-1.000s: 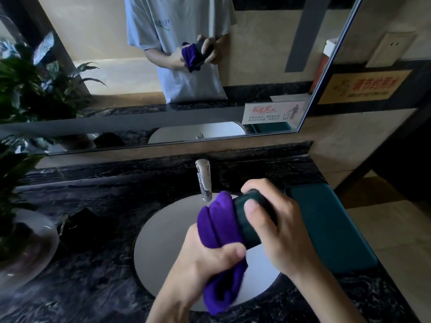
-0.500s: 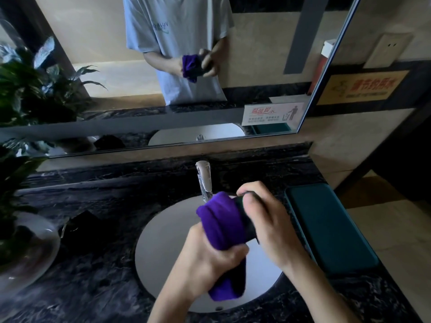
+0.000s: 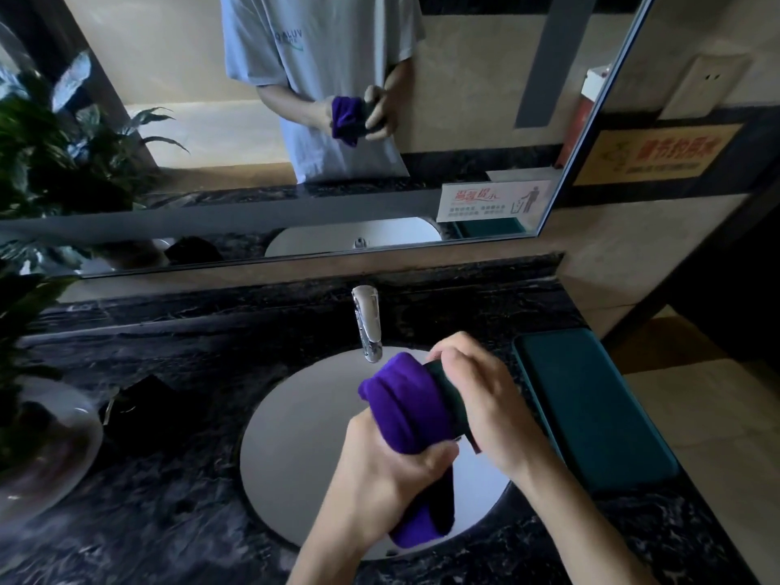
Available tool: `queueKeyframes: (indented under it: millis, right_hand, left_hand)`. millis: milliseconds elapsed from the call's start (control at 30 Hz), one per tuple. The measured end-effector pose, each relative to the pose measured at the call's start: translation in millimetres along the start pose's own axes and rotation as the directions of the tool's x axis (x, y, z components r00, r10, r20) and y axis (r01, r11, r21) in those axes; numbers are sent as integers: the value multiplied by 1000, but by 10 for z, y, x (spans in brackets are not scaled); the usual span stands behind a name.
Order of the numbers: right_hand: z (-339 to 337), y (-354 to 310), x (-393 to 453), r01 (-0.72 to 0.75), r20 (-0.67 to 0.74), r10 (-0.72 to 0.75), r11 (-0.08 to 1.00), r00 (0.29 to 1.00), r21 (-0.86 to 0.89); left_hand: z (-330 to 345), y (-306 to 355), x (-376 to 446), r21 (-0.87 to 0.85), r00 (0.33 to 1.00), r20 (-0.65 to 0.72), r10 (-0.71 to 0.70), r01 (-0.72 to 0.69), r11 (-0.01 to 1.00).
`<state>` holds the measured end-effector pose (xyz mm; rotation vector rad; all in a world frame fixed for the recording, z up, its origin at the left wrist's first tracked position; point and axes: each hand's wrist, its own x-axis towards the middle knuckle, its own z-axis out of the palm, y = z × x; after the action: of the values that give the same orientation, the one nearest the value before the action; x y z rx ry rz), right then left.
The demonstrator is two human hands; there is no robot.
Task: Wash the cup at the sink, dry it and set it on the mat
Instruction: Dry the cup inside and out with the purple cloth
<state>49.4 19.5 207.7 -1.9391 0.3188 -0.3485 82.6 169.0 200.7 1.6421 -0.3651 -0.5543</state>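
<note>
Over the white sink basin [image 3: 295, 424] I hold a dark green cup [image 3: 448, 390], mostly hidden by cloth and fingers. My right hand [image 3: 485, 399] grips the cup from the right side. My left hand [image 3: 392, 475] clutches a purple cloth [image 3: 401, 403] that is pressed over the cup's left end, its tail hanging down toward the basin. The teal mat [image 3: 591, 407] lies on the counter just right of the sink.
A chrome tap [image 3: 368, 323] stands behind the basin, close to the cloth. A potted plant in a glass bowl [image 3: 46, 441] sits at the left, with a dark object [image 3: 135, 403] beside it. The black marble counter [image 3: 169, 521] ends at the wall mirror [image 3: 295, 120].
The cloth has bunched further over the cup's end and my right-hand fingers have shifted on the cup, which shows less now. Both hands stay above the basin.
</note>
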Motion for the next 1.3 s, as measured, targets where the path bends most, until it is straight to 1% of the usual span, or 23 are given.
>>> queueKeyframes:
  millis: [33,67,100,167,233,267,300,367,433,500,567,600,667,733,800,933,967,1000,1067,1100,1167,1233,1300]
  right_hand:
    - [-7,-13,31,-174,35,172,984,984,39]
    - [-28,-16,35,-285,84,281,958,956,38]
    - [-51,-19,23,-299,127,296,954,947,5]
    - [-93,4,-54,-129,188,131,991,973,-21]
    - [-129,44,-125,47,237,-45,999,971,-3]
    - [-125,87,-139,140,241,-127,990,962,-36]
    - [-105,118,-143,200,211,-180,977,961,-78]
    - [-47,107,-137,173,105,-164,982,981,-80]
    - [20,74,-117,-2,36,0,997,999,72]
    - [60,93,-116,-218,42,214,938,976,271]
    - [80,109,-138,-313,25,326,881,945,356]
    - [100,113,-157,-315,-3,343,866,939,389]
    - [137,107,-194,-281,-60,344,844,937,456]
    - [167,76,-223,-227,-95,319,826,943,517]
    - [198,24,-239,-174,-120,286,811,951,559]
    - [259,-44,-264,-95,-171,238,804,956,587]
    - [277,-49,-280,-74,-188,219,815,957,575]
    - [295,-55,-296,-56,-205,204,826,957,560]
    - [331,-63,-322,-31,-247,184,854,951,519]
    - [347,-59,-330,-22,-270,178,870,946,493]
    - [375,-58,-338,-16,-311,173,894,935,447]
    - [401,-47,-340,-27,-332,188,899,924,436]
    - [416,-40,-349,-50,-326,230,876,917,480]
  left_hand:
    - [32,-13,3,71,998,5,62,-62,996]
    - [54,-2,-12,64,996,27,87,-88,994]
    - [39,-1,-22,5,994,42,99,-99,995]
    - [-45,-27,-14,-242,996,82,29,-8,970]
    - [-136,-45,-21,-481,972,222,-75,176,859]
    - [-164,-55,-19,-522,962,256,-90,216,825]
    - [-163,-62,-9,-516,966,248,-79,200,833]
    - [-140,-56,9,-367,986,163,-26,85,926]
    - [-132,-8,12,-102,994,99,39,-29,994]
    - [-115,61,7,58,987,143,77,-86,995]
    - [-109,104,19,74,980,174,96,-110,991]
    - [-108,142,11,52,979,170,115,-126,991]
    - [-110,184,9,40,984,85,158,-162,986]
    - [-129,200,2,67,977,19,212,-213,975]
    - [-107,234,-46,15,961,-15,276,-276,961]
    - [-33,269,-69,-178,963,-192,187,-221,959]
    - [-27,222,-55,-130,947,-248,202,-240,962]
    - [-41,176,-35,15,913,-316,259,-268,963]
    - [-87,105,15,360,809,-413,418,-277,891]
    - [-92,71,29,447,766,-443,466,-262,855]
    - [-66,55,31,489,722,-496,482,-227,842]
    - [-44,75,29,466,687,-558,466,-205,861]
    - [-29,107,34,477,640,-575,509,-244,845]
